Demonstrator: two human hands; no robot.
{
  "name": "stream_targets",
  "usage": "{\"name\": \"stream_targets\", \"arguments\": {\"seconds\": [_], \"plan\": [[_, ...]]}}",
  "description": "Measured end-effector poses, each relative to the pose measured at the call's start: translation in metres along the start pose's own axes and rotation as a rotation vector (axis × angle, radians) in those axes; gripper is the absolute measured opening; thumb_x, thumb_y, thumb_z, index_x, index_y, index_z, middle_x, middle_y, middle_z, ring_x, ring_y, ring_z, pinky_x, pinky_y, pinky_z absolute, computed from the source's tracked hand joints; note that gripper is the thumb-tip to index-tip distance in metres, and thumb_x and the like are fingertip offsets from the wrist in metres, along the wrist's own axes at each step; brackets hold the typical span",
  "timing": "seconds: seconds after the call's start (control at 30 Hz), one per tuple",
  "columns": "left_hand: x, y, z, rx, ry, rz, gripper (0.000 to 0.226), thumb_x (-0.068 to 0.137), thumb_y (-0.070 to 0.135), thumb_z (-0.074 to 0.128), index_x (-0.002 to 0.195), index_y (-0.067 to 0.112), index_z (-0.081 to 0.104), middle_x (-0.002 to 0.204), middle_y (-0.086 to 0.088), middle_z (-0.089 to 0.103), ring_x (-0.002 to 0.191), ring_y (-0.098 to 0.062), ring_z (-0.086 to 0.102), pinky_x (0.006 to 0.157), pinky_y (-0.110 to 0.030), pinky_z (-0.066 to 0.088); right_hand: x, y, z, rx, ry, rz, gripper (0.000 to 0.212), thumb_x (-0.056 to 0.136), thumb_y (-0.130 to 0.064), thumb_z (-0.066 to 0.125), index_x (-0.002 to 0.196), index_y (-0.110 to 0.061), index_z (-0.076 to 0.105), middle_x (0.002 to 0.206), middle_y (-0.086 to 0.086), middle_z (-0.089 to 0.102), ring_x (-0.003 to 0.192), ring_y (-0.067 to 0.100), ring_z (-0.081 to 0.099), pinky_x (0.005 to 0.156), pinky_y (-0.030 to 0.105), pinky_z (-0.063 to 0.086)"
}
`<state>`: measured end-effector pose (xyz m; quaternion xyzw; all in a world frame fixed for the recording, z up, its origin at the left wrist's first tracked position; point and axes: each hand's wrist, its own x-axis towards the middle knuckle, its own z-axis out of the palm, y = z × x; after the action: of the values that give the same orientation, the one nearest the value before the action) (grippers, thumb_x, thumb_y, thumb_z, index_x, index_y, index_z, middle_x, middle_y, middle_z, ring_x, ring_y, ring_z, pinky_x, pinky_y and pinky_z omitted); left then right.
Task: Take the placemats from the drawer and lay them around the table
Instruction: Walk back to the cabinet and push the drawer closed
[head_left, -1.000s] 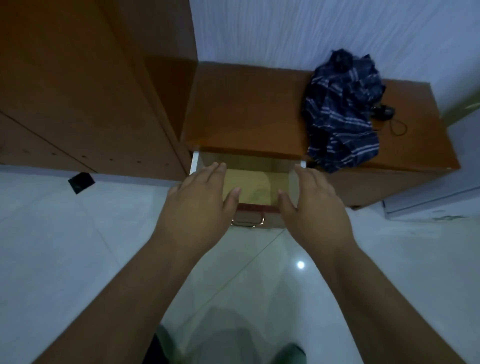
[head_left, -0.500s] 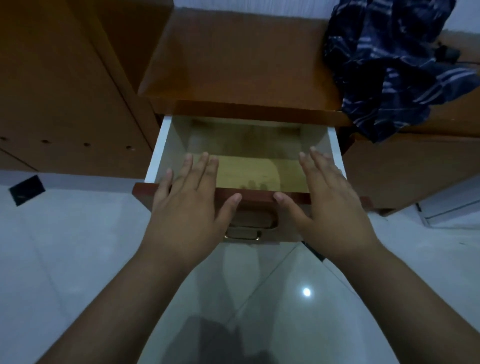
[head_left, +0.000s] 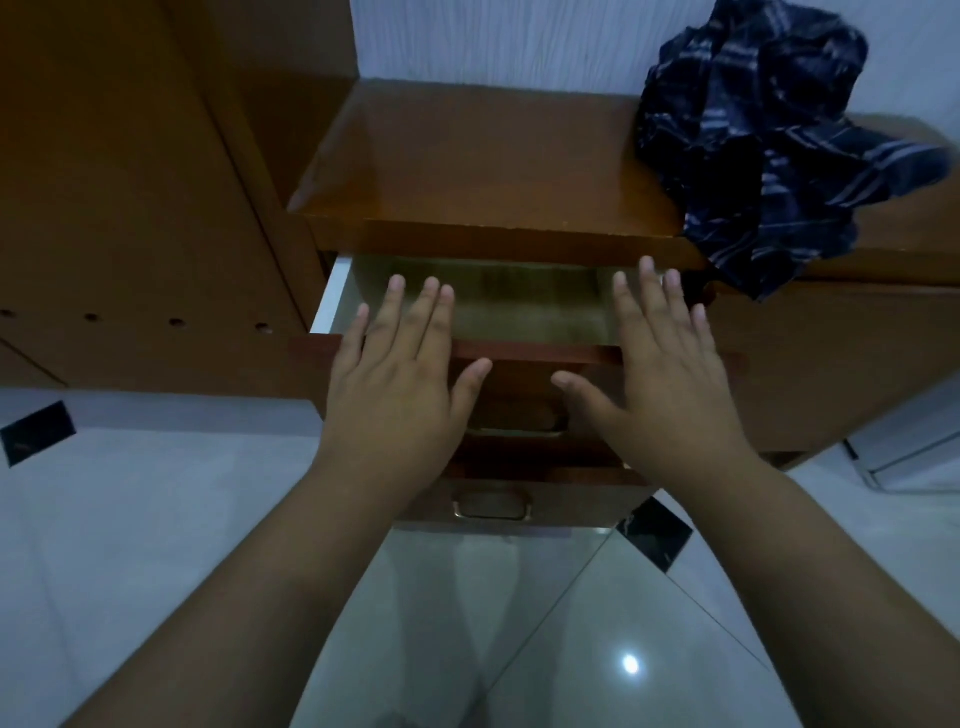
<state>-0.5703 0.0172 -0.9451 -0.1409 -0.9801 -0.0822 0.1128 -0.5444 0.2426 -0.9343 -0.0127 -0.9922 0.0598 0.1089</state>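
Nearest is a glossy pale tiled floor (head_left: 545, 623) with a bright light spot reflected on it and small dark diamond inlays. Two bare forearms reach forward over it. Beyond the floor, a closed lower drawer (head_left: 571, 501) shows a brass handle. Above it the top drawer (head_left: 540, 355) stands pulled out, its reddish front edge running between the two hands. The left hand (head_left: 400, 384) lies flat over the drawer's front edge on the left, its fingers (head_left: 423, 317) straight and spread, grasping nothing. The right hand (head_left: 670, 379) does the same on the right, fingers released and reaching into the opening. Inside the drawer a yellowish-green flat placemat (head_left: 524, 317) lies on the bottom, between the hands. Farther back is the brown desk (head_left: 467, 156) top, with a crumpled dark striped cloth (head_left: 769, 140) on its right part, hanging over the front edge. A tall wooden cabinet (head_left: 130, 182) stands at the left, and a white wall (head_left: 493, 41) lies behind.
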Motion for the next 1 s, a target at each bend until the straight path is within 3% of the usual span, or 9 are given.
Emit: {"name": "stream_targets", "arguments": {"seconds": [0.07,0.13,0.2,0.27,0.4,0.53,0.63,1.0], "plan": [[0.000,-0.002,-0.001,-0.060,0.010,-0.004,0.066,0.108,0.052,0.023,0.165,0.019,0.012,0.172,0.002,0.011,0.159,-0.017,-0.004,0.127,-0.039,-0.003,-0.003,-0.006,0.007,0.054,0.103,0.031,0.083,0.096,-0.056,0.052,0.160,-0.020,0.013,0.169,0.002,0.000,0.155,0.018,-0.007,0.124,0.039,0.003],[-0.014,-0.006,-0.002,-0.125,0.034,-0.009,0.066,0.108,0.046,0.033,0.165,0.020,0.013,0.172,0.003,0.011,0.158,-0.015,-0.004,0.125,-0.036,0.000,-0.016,-0.010,0.015,0.112,0.291,0.011,0.060,0.097,-0.038,0.060,0.151,-0.020,0.040,0.162,0.002,0.029,0.151,0.021,0.020,0.118,0.040,0.025],[-0.035,-0.010,-0.001,-0.136,0.005,-0.031,0.069,0.106,0.048,0.035,0.165,0.021,0.011,0.172,0.003,0.008,0.158,-0.014,-0.003,0.124,-0.037,0.008,-0.030,-0.009,0.027,0.154,0.426,-0.053,0.039,0.096,-0.033,0.062,0.133,-0.019,0.061,0.142,0.000,0.052,0.133,0.021,0.045,0.103,0.040,0.040],[-0.051,-0.013,0.003,-0.171,-0.114,-0.100,0.075,0.104,0.054,0.031,0.165,0.021,0.001,0.172,0.003,-0.002,0.158,-0.014,-0.008,0.125,-0.040,0.016,-0.037,-0.005,0.038,0.183,0.410,-0.056,0.036,0.096,-0.036,0.062,0.126,-0.018,0.066,0.131,0.000,0.059,0.123,0.020,0.052,0.094,0.040,0.045],[-0.053,-0.013,0.014,-0.162,-0.229,-0.111,0.077,0.104,0.056,0.028,0.164,0.019,-0.003,0.172,0.000,-0.009,0.158,-0.014,-0.009,0.126,-0.039,0.014,-0.041,-0.001,0.053,0.181,0.201,0.056,0.060,0.097,-0.054,0.053,0.146,-0.018,0.049,0.149,-0.002,0.048,0.138,0.016,0.042,0.106,0.040,0.045],[-0.035,-0.017,0.020,-0.153,-0.236,-0.104,0.077,0.104,0.058,0.026,0.164,0.018,-0.002,0.172,-0.001,-0.009,0.158,-0.014,-0.009,0.129,-0.038,0.007,-0.040,-0.010,0.046,0.131,0.075,0.096,0.078,0.097,-0.068,0.035,0.156,-0.018,0.031,0.163,0.001,0.030,0.151,0.014,0.021,0.116,0.036,0.029],[-0.028,-0.018,0.024,-0.154,-0.277,-0.113,0.077,0.105,0.058,0.026,0.165,0.018,-0.001,0.172,-0.001,-0.007,0.158,-0.015,-0.006,0.129,-0.040,0.008,-0.033,-0.018,0.035,0.082,-0.013,0.129,0.083,0.096,-0.071,0.028,0.160,-0.018,0.020,0.166,0.004,0.017,0.152,0.019,0.019,0.119,0.033,0.021],[-0.003,-0.022,0.035,-0.191,-0.260,-0.115,0.075,0.106,0.056,0.029,0.165,0.019,0.002,0.172,0.001,-0.003,0.158,-0.015,-0.003,0.127,-0.042,0.010,-0.008,-0.017,0.033,-0.028,-0.148,0.127,0.101,0.090,-0.079,0.032,0.160,-0.015,-0.001,0.168,0.005,-0.002,0.154,0.018,0.003,0.120,0.038,0.017]]}}
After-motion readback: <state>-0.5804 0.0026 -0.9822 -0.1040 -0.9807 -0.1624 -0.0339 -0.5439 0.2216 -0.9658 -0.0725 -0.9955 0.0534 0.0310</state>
